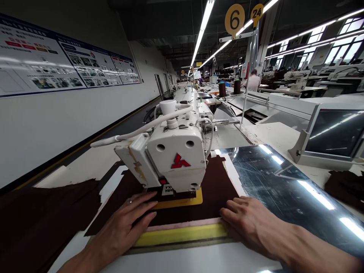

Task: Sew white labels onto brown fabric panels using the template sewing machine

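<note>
A dark brown fabric piece (182, 215) lies under the head of a white sewing machine (176, 151). A yellow plate (199, 198) shows on the fabric beneath the head. Along the near edge runs a pale pink and yellow strip (184, 235). My left hand (122, 222) lies flat on the fabric's left side, fingers apart, their tips close to the yellow plate. At the right near corner, my right hand (247, 218) has its fingers curled together over the fabric edge, by the end of the strip. Its thumb and fingertips are partly hidden.
More dark brown fabric (45, 223) hangs at the left. A shiny metal plate (264, 182) covers the table at the right, with a monitor (332, 132) beyond it. Brown thread cones (222, 90) stand farther back. A person (254, 81) is in the distance.
</note>
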{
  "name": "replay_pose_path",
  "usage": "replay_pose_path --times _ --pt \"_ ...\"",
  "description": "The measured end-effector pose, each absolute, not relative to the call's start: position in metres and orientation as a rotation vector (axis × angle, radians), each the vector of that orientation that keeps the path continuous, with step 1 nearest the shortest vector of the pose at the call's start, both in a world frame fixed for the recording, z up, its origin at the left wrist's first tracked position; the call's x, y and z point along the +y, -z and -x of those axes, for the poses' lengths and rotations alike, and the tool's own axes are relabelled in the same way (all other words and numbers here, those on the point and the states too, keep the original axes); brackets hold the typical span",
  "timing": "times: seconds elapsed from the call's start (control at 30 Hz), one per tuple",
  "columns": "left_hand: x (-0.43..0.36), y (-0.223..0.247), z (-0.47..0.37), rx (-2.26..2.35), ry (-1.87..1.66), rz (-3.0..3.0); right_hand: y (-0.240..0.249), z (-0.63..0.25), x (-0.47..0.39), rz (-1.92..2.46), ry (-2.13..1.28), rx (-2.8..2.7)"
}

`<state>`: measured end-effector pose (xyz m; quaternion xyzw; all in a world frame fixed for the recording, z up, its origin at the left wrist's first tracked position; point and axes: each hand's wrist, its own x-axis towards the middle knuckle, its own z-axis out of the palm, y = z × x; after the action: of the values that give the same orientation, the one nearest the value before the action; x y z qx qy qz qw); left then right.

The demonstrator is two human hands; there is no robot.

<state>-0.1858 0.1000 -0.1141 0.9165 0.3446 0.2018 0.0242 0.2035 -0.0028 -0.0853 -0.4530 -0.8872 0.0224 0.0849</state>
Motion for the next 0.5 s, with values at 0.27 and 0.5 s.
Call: replay_pose_path --times 0.27,0.5 --pt "0.09 0.134 0.258 1.392 -0.538 -2.69 0.089 -0.249 -0.027 1.526 -0.192 -2.425" --pt "0.069 0.154 0.28 1.635 -0.539 -2.453 0.091 -0.278 -0.053 1.646 -0.188 -2.31"
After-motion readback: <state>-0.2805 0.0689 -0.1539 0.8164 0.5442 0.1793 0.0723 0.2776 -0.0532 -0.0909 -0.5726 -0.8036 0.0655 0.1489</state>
